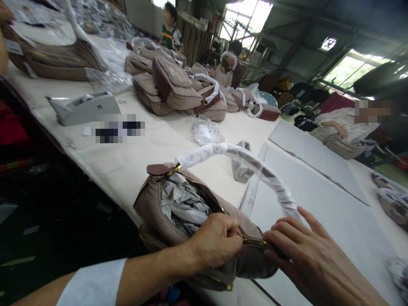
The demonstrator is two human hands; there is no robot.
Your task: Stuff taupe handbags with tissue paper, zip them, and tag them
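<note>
Gaping taupe bag (pixel 159 221), white-wrapped handle (pixel 248 159), seemingly paper stuffing (pixel 181 199)

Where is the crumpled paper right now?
In the head view, the paper is just left of centre, inside the open bag, up and to the left of the left hand.

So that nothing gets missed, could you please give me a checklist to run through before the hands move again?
1. Left hand at the zip: ok, fingers closed there.
2. Right hand touching the bag: ok, at its end.
3. Zip fully closed: not ok, a wide opening remains.
4. Paper stuffing inside: ok, visible.
5. Handle wrapped: ok, in white.
6. Anything beneath the paper: cannot tell, hidden.
</note>
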